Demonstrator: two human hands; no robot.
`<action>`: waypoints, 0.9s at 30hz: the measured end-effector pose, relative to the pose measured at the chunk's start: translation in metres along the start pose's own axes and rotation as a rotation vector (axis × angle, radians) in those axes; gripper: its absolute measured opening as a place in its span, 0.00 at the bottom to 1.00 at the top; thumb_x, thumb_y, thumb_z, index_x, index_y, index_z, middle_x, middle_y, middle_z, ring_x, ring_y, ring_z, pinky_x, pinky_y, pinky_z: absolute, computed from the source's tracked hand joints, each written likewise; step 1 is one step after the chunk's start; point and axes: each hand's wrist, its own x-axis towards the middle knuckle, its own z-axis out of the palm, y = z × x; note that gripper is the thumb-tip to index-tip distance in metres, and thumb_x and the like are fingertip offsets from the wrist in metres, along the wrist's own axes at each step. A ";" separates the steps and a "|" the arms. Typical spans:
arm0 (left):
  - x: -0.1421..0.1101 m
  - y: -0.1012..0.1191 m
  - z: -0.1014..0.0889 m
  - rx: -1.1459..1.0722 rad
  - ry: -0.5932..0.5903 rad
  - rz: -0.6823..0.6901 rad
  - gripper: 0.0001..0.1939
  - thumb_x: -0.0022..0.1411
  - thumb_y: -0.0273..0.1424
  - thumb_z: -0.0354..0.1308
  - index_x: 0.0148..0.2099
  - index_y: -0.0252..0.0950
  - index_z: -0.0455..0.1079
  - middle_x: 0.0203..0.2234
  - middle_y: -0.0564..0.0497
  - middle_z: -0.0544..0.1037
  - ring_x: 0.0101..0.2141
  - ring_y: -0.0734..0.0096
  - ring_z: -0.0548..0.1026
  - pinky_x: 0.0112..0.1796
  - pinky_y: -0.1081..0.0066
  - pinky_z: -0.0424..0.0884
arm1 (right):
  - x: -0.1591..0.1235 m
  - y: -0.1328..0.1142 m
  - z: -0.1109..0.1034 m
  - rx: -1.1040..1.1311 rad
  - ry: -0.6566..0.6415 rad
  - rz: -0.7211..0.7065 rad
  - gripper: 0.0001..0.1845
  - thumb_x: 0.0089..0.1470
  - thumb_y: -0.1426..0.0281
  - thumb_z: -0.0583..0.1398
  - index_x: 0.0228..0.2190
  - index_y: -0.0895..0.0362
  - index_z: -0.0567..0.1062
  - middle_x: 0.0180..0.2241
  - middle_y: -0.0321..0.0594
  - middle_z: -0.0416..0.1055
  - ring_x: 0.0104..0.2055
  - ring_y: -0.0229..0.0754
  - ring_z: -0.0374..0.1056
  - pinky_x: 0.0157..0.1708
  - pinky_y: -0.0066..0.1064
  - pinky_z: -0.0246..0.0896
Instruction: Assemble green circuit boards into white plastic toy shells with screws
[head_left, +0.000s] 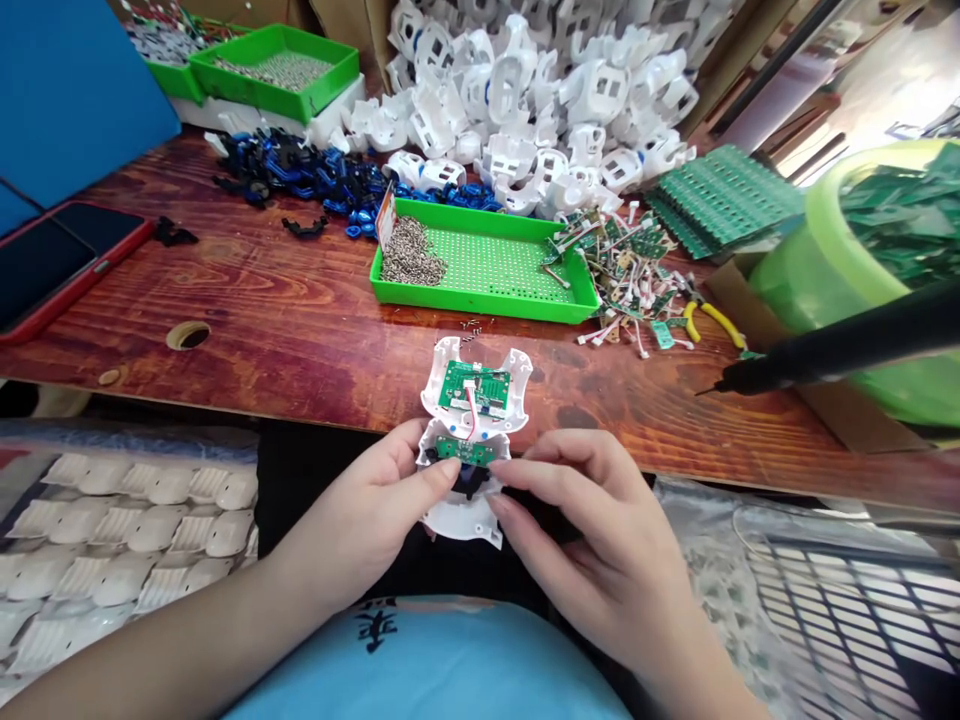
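I hold a white plastic housing (475, 400) at the table's near edge, over my lap. Inside it sit a green circuit board (474, 388) and a smaller green board (465, 449), joined by a red and white wire. My left hand (375, 515) grips the housing's left lower side, fingers curled round it. My right hand (581, 525) pinches the right lower side, fingertips by a black part under the small board.
A green tray (495, 265) with small screws lies behind the housing. A heap of white housings (540, 90), blue parts (315, 180), loose boards with wires (630, 280), yellow-handled pliers (712, 320), a black electric screwdriver (840, 350) and a phone (52, 260) are around.
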 end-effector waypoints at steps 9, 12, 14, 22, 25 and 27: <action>-0.002 0.010 0.001 -0.012 -0.054 -0.104 0.12 0.61 0.28 0.55 0.45 0.40 0.76 0.27 0.52 0.76 0.28 0.73 0.69 0.27 0.77 0.66 | 0.028 0.005 -0.013 -0.018 -0.354 -0.139 0.08 0.57 0.68 0.59 0.37 0.56 0.76 0.35 0.42 0.70 0.38 0.41 0.65 0.38 0.33 0.63; -0.005 0.009 0.002 -0.053 -0.072 -0.086 0.14 0.63 0.28 0.54 0.49 0.43 0.75 0.29 0.53 0.79 0.30 0.73 0.71 0.32 0.76 0.68 | 0.033 0.004 -0.013 -0.012 -0.397 -0.097 0.06 0.55 0.69 0.61 0.36 0.56 0.76 0.36 0.42 0.70 0.39 0.42 0.65 0.38 0.34 0.63; -0.008 0.005 0.001 -0.082 -0.070 -0.060 0.16 0.64 0.29 0.54 0.52 0.46 0.72 0.35 0.54 0.80 0.36 0.72 0.73 0.39 0.75 0.68 | 0.035 0.003 -0.012 -0.008 -0.396 -0.113 0.05 0.55 0.70 0.61 0.34 0.56 0.77 0.35 0.41 0.70 0.38 0.42 0.65 0.37 0.34 0.63; -0.019 0.002 0.000 -0.060 -0.043 0.045 0.17 0.65 0.30 0.54 0.53 0.53 0.71 0.56 0.65 0.71 0.58 0.71 0.62 0.57 0.77 0.55 | 0.034 -0.004 -0.006 -0.022 -0.306 -0.113 0.04 0.53 0.69 0.63 0.32 0.57 0.77 0.34 0.41 0.71 0.36 0.41 0.65 0.37 0.33 0.63; -0.020 0.004 -0.002 -0.109 -0.094 0.004 0.18 0.65 0.28 0.54 0.54 0.52 0.70 0.55 0.64 0.72 0.58 0.69 0.63 0.56 0.76 0.59 | 0.034 -0.006 -0.006 -0.059 -0.274 -0.125 0.04 0.53 0.69 0.63 0.30 0.58 0.77 0.31 0.41 0.71 0.34 0.41 0.66 0.35 0.34 0.63; -0.020 0.003 -0.004 -0.147 -0.111 -0.010 0.19 0.64 0.27 0.54 0.55 0.51 0.69 0.54 0.62 0.74 0.57 0.67 0.64 0.53 0.74 0.63 | 0.036 -0.006 -0.006 -0.051 -0.287 -0.155 0.05 0.54 0.70 0.62 0.28 0.58 0.77 0.30 0.40 0.70 0.34 0.40 0.66 0.35 0.33 0.64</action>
